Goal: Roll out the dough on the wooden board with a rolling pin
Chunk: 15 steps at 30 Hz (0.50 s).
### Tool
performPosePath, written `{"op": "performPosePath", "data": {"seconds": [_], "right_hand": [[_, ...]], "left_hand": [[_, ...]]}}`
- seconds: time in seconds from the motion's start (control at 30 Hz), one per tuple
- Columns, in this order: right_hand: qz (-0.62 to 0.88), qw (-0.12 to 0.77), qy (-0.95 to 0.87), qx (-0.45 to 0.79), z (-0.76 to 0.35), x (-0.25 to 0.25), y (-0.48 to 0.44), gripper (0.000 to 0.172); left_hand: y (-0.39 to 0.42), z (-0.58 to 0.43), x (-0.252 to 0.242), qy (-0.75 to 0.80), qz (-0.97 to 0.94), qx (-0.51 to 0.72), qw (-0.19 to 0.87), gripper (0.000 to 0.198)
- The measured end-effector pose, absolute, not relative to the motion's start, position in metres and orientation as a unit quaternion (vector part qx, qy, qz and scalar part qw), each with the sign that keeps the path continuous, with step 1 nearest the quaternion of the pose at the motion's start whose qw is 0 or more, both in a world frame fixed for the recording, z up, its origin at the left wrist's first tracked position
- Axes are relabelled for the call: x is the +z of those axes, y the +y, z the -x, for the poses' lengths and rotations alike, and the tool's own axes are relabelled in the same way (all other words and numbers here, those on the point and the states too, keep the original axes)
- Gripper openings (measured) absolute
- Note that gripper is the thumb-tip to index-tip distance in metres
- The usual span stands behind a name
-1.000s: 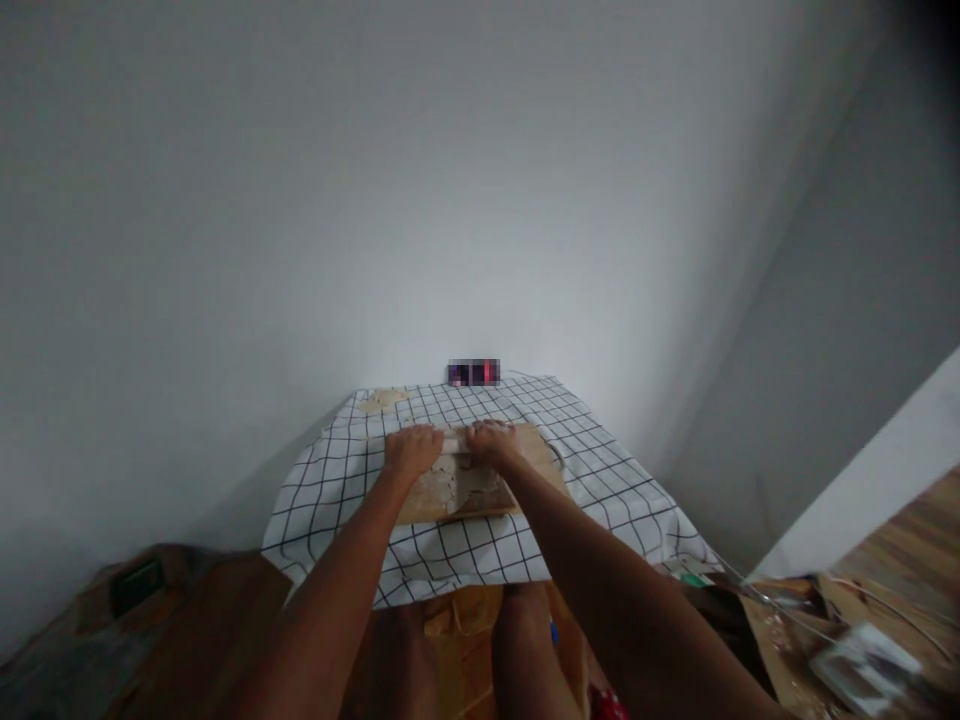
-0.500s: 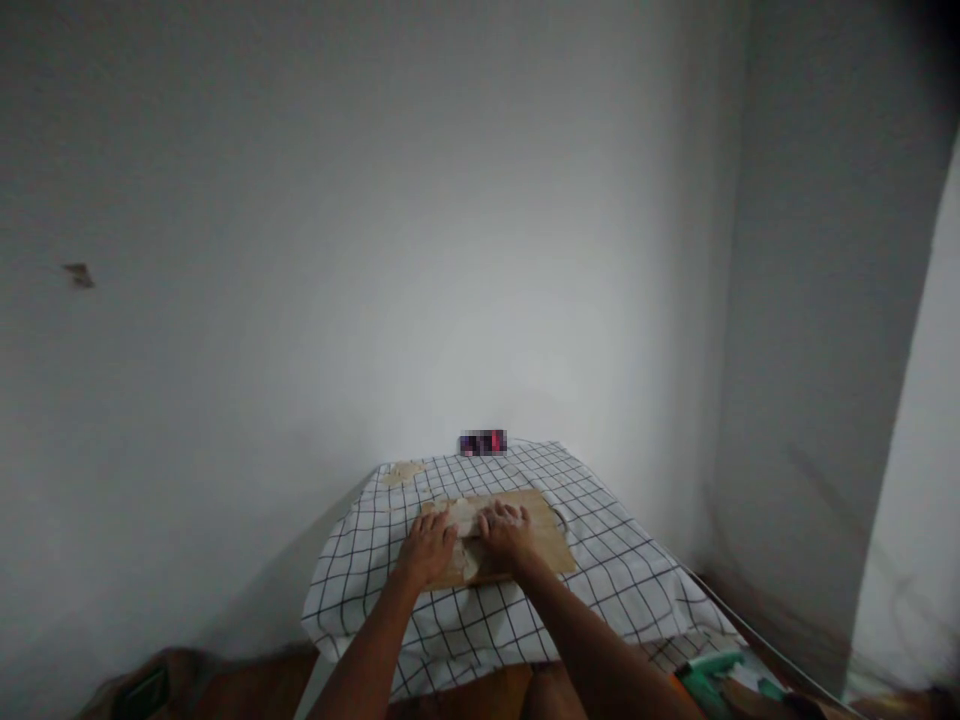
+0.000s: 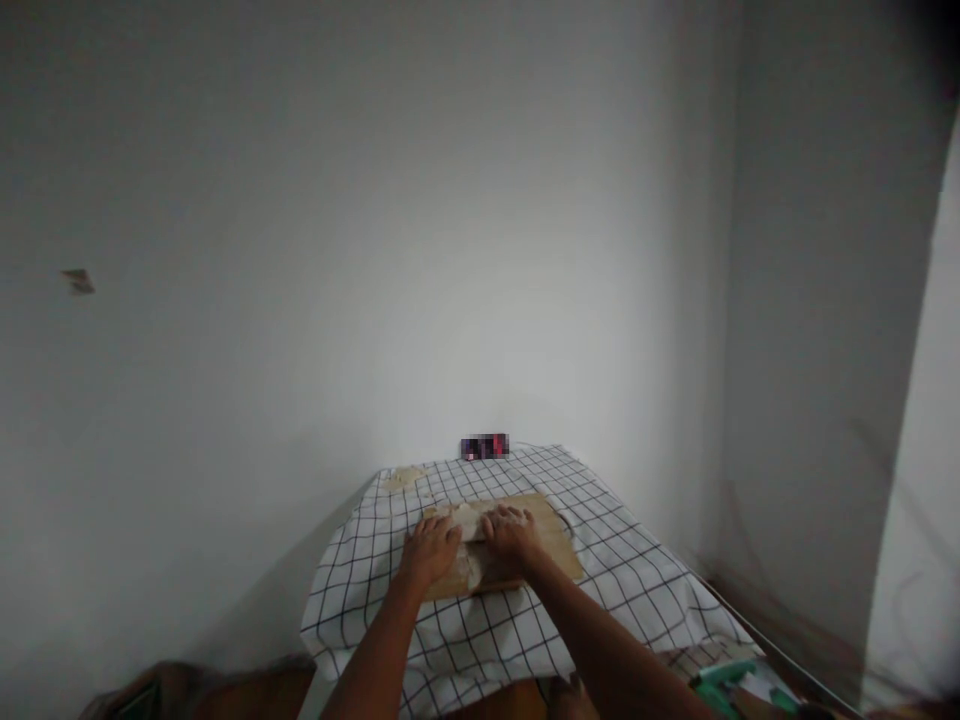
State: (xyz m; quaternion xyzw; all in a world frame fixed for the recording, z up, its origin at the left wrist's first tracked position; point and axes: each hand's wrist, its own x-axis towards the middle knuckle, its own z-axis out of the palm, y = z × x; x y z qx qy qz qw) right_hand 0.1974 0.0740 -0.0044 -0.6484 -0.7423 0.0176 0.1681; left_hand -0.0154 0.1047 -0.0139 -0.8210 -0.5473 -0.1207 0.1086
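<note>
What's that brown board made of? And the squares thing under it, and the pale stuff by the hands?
Board: probably wood, tan, matte and stiff. Checked cover: soft cloth, since it wrinkles and drapes over the edge. Pale lump under the left hand and right hand: maybe floury dough, too blurry to be sure.

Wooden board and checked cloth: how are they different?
The wooden board is plain brown; the checked cloth is white with dark lines. The board is smaller and lies on top; the cloth is bigger and spreads all around it. The board looks flat and stiff; the cloth is wrinkled and hangs over the near edge. Both lie beneath the left hand and right hand, which rest on pale dough.
</note>
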Motion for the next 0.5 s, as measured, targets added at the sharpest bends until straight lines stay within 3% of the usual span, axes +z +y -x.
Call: {"op": "performPosePath", "data": {"seconds": [0.17,0.5], "right_hand": [[0.656,0.168,-0.736,0.004,-0.197,0.004,0.087,0.044],[0.659,0.086,-0.747,-0.037,-0.203,0.011,0.127,0.041]], "left_hand": [[0.113,0.005,0.006,-0.593,0.798,-0.097,0.044,0.045],[0.144,-0.006,0.018,-0.584,0.808,-0.042,0.069,0.041]]}}
